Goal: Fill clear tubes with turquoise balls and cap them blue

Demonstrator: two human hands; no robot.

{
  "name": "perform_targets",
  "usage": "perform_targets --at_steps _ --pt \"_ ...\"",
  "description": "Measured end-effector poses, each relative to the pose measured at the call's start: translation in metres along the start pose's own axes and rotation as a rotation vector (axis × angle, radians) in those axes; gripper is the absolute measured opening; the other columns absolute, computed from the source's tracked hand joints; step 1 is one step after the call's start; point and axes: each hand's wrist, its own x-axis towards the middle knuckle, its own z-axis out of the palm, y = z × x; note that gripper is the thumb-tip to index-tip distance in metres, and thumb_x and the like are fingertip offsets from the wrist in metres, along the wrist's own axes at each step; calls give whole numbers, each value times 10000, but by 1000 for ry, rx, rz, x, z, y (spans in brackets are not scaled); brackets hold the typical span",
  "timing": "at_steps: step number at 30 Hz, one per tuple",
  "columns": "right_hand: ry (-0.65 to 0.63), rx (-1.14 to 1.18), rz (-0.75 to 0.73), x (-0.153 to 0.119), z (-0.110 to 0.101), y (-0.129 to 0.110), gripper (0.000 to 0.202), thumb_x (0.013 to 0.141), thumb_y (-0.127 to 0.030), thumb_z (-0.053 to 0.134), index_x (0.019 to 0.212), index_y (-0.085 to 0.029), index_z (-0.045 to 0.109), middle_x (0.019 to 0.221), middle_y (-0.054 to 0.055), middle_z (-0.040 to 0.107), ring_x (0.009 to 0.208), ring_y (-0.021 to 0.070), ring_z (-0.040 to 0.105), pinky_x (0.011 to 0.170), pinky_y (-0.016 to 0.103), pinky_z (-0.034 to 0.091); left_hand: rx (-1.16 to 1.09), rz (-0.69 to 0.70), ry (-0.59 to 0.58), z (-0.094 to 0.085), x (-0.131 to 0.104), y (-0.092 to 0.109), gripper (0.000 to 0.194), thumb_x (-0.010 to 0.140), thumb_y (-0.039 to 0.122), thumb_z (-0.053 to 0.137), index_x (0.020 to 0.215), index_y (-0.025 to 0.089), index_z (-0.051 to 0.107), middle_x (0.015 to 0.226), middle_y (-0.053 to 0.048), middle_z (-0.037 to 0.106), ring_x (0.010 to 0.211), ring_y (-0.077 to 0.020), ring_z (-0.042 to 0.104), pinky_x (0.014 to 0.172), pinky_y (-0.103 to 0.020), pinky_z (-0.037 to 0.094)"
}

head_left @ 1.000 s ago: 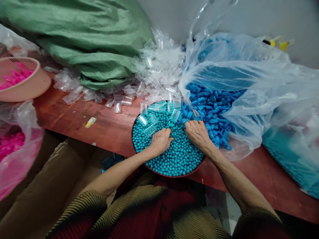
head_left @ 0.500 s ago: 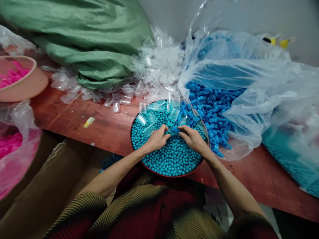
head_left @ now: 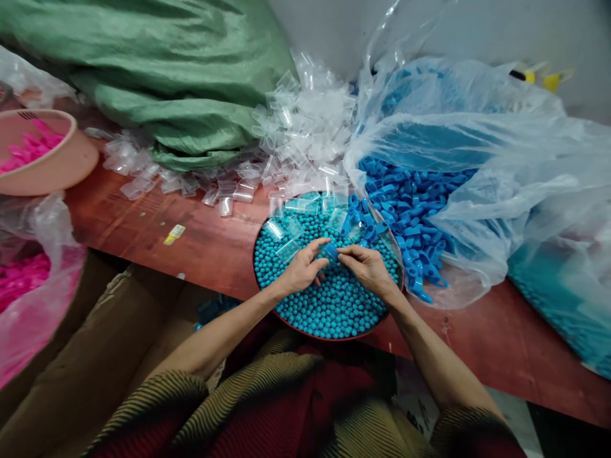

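Observation:
Over a round red-rimmed tray (head_left: 281, 317) of turquoise beads (head_left: 329, 312), my right hand (head_left: 370, 270) pinches a small blue plastic piece (head_left: 331, 251). The piece looks to have a clear sleeve about it, but this is too small to be sure. My left hand (head_left: 303, 267) is just left of the piece, with thumb and forefinger apart at its near end; whether they touch it I cannot tell. Several clear plastic sleeves (head_left: 289, 250) lie on the beads. More blue pieces (head_left: 363, 229) rest at the tray's right side.
Behind the tray is a heap of clear sleeves (head_left: 310, 121), beside a green sack (head_left: 191, 83). To the right, a clear plastic bag (head_left: 477, 235) spills blue pieces. A pink basin (head_left: 57, 165) with pink pieces stands left on the red table (head_left: 205, 261). A bag of turquoise beads (head_left: 548, 305) lies far right.
My left hand's thumb and fingers have parted from their closed pose. My right hand still pinches the blue piece, which has shifted slightly left and turned. The view has moved a little.

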Motion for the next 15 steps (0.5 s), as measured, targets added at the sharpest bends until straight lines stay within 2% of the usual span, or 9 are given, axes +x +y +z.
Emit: perform_targets --at_steps 4,9,12,14,15 --pt "-56 -21 -78 1 0 0 183 782 -296 572 839 -204 720 735 3 701 653 151 626 626 266 491 -23 29 48 5 -4 -3 397 801 247 473 1191 181 440 705 39 494 426 -59 463 365 -181 369" --pt "-144 -88 -171 -1 -4 -4 173 804 -267 563 859 -197 711 711 17 682 635 147 616 626 271 487 47 71 143 7 -8 -1 257 803 232 485 1053 174 491 666 60 462 416 -32 395 423 -185 372" --pt "-189 22 -121 -3 -10 -5 204 774 -263 603 951 -202 685 886 38 681 810 166 632 741 298 505 12 48 72 1 -8 -1 286 818 276 475 1088 186 449 670 64 472 396 -42 435 392 -181 358" --pt "-225 171 -3 -4 -11 -5 239 740 -287 643 964 -203 662 955 43 658 841 170 625 727 301 520 -12 30 -21 -4 -9 0 309 829 311 467 1110 194 411 676 66 478 393 -53 467 369 -174 353" --pt "-229 248 69 -4 -10 -4 269 722 -304 663 971 -203 648 950 38 646 795 160 623 687 296 528 -3 32 -51 -5 -10 0 306 833 316 466 1107 196 400 680 67 477 397 -53 475 369 -172 357"
